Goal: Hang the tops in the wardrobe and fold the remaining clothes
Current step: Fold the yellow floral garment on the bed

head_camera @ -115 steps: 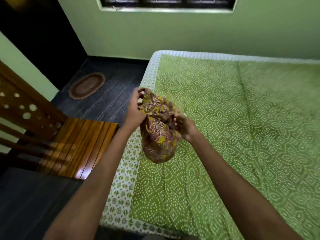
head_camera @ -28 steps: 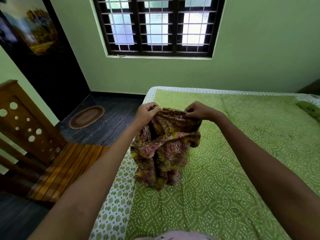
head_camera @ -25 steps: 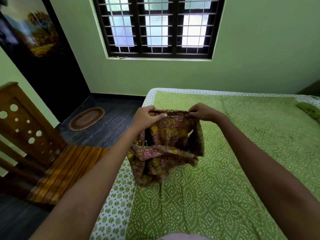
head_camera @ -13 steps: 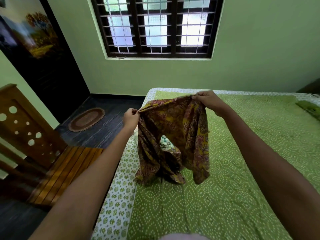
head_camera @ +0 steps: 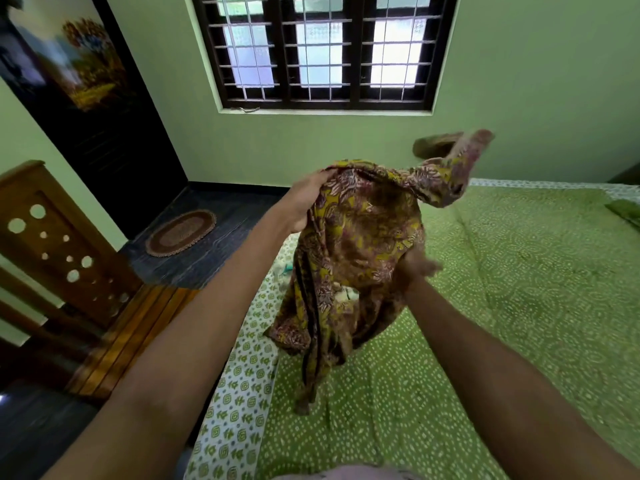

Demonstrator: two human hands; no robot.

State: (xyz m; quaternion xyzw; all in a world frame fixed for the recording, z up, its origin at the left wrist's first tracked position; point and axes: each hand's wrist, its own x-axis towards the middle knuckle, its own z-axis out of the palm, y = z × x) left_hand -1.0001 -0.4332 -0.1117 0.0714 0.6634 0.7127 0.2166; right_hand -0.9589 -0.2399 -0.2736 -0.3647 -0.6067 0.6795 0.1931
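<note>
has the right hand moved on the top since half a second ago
Yes. The right hand has dropped from the top's upper edge toward the bed.

A patterned yellow-and-maroon top (head_camera: 360,237) is gripped at its upper edge by the left hand (head_camera: 304,202); the blurred right hand (head_camera: 414,270) is seen against its lower right, above the bed (head_camera: 519,306).

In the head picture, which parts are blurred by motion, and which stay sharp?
Head view: the right hand and the garment's flung corner near the wall are smeared by motion; the left hand, window and bedspread are fairly sharp; wide-angle distortion bends the edges.
</note>
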